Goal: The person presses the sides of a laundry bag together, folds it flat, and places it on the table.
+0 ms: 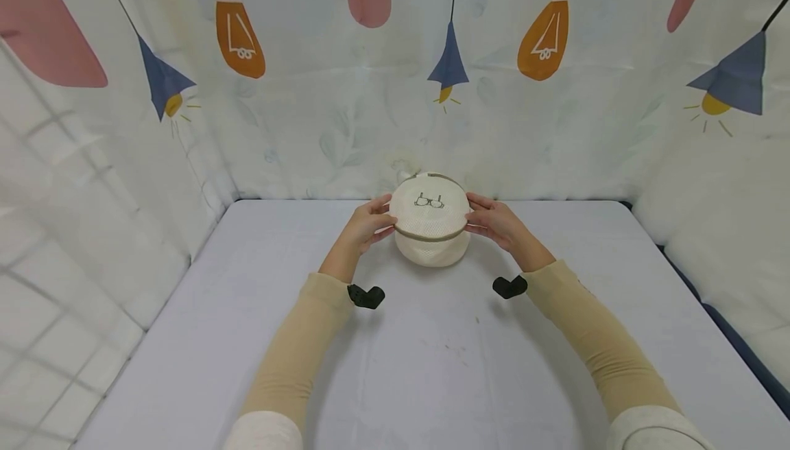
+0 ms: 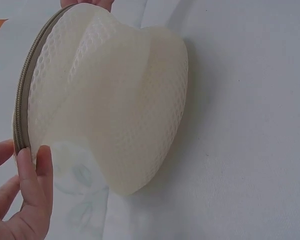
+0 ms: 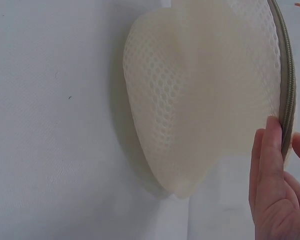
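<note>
A cream mesh laundry bag [image 1: 430, 206] with a round top stands near the table's far edge. Its top carries a small glasses drawing and is ringed by a beige zipper [image 2: 21, 100]. With thumb and fingers my left hand [image 1: 369, 223] pinches the rim on the left side. On the opposite side my right hand [image 1: 496, 221] pinches the rim too, its thumb on the top and its fingers below the zipper [image 3: 288, 75]. The mesh side [image 3: 190, 90] sags inward between top and base, and the base rests on the table.
A white cloth covers the table [image 1: 432, 368], with a few small specks near its middle. Behind it hangs a white curtain [image 1: 370, 114] printed with bulbs and lamps. Black wrist mounts [image 1: 367, 297] sit below each hand.
</note>
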Tool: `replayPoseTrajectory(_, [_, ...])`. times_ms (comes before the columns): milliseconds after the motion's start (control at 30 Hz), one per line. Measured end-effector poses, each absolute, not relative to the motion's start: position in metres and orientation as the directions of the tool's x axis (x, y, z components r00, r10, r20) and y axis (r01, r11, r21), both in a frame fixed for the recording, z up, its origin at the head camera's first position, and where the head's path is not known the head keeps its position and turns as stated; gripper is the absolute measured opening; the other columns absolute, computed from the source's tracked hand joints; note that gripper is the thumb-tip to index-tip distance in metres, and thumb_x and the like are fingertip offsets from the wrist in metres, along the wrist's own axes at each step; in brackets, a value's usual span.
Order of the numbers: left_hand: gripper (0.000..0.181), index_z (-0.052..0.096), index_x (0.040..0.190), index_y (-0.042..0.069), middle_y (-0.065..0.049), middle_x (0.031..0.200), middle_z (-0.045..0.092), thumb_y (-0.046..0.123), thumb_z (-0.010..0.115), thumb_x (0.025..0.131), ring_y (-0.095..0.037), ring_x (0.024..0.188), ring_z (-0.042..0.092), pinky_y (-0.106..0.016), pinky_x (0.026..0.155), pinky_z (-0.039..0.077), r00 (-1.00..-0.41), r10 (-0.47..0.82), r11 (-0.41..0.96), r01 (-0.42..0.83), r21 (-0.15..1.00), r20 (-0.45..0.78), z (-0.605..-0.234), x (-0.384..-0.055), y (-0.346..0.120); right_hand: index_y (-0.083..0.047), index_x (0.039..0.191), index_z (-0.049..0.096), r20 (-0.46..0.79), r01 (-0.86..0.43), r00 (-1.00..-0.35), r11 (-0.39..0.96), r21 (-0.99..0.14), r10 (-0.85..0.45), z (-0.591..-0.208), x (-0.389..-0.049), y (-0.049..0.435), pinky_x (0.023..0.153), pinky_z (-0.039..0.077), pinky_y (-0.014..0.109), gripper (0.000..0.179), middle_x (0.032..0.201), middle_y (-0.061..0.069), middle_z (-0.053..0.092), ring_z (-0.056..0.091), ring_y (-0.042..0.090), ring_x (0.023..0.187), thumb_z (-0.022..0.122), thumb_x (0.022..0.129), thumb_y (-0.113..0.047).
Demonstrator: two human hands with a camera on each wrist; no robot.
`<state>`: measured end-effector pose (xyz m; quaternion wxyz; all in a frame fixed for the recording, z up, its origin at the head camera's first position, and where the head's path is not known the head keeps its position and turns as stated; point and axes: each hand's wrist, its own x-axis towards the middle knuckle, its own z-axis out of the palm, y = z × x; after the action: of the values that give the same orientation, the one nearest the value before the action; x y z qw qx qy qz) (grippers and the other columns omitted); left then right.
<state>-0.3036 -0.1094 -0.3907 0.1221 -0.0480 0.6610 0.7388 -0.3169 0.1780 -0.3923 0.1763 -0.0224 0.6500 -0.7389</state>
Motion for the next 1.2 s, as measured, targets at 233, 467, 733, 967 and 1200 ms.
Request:
replayPoseTrajectory(233, [0.069,0.046,0.156,0.015,-0.013,0.154,0.044,-0.008,0.065,0.094,-0.024,0.116,0.058,-0.036,0.102,0.051,-0.963,0.107,-0.093,-0.259,0.961,-0.249,-0.394,-0.305,-0.110,0.001,0.162,0.018,-0.187,0.235,-0.933,-0.128,-0.964,-0.308,-0.394,-0.316,0.177,0.084,0.057,0.023,0.069,0.168,0.018,0.014,0.066,0.005,0.092,0.046,0.101,0.013])
replayPoseTrajectory(467, [0.069,0.046,0.156,0.016,-0.013,0.155,0.044,-0.009,0.065,0.093,-0.023,0.115,0.057,-0.036,0.102,0.051,-0.959,0.103,-0.101,-0.274,0.957,-0.264,-0.397,-0.306,-0.110,0.000,0.163,0.018,-0.179,0.224,-0.933,-0.111,-0.968,-0.313,-0.398,-0.316,0.178,0.092,0.055,0.026,0.069,0.168,0.017,0.015,0.064,0.007,0.099,0.047,0.101,0.012])
replayPoseTrajectory(733, [0.070,0.046,0.156,0.015,-0.013,0.154,0.045,-0.009,0.064,0.094,-0.022,0.111,0.058,-0.037,0.103,0.051,-0.960,0.104,-0.101,-0.271,0.957,-0.260,-0.397,-0.304,-0.109,0.003,0.161,0.022,-0.109,0.163,-0.933,-0.134,-0.977,-0.344,-0.404,-0.314,0.183,0.092,0.056,0.028,0.076,0.167,0.021,0.016,0.065,0.012,0.104,0.060,0.095,0.006])
replayPoseTrajectory(967, [0.070,0.046,0.156,0.015,-0.014,0.152,0.047,-0.010,0.064,0.093,-0.021,0.107,0.059,-0.038,0.102,0.050,-0.959,0.100,-0.121,-0.278,0.953,-0.267,-0.400,-0.306,-0.108,0.000,0.162,0.019,-0.182,0.220,-0.934,-0.094,-0.971,-0.307,-0.401,-0.317,0.179,0.091,0.056,0.027,0.070,0.168,0.018,0.016,0.065,0.007,0.097,0.048,0.100,0.011])
replayPoseTrajectory(1200, [0.070,0.047,0.156,0.014,-0.014,0.152,0.047,-0.010,0.064,0.093,-0.020,0.106,0.058,-0.037,0.102,0.051,-0.958,0.094,-0.126,-0.282,0.951,-0.271,-0.400,-0.306,-0.108,0.001,0.162,0.019,-0.191,0.232,-0.936,-0.110,-0.966,-0.296,-0.405,-0.319,0.178,0.083,0.057,0.022,0.068,0.168,0.018,0.017,0.065,0.005,0.092,0.046,0.101,0.013])
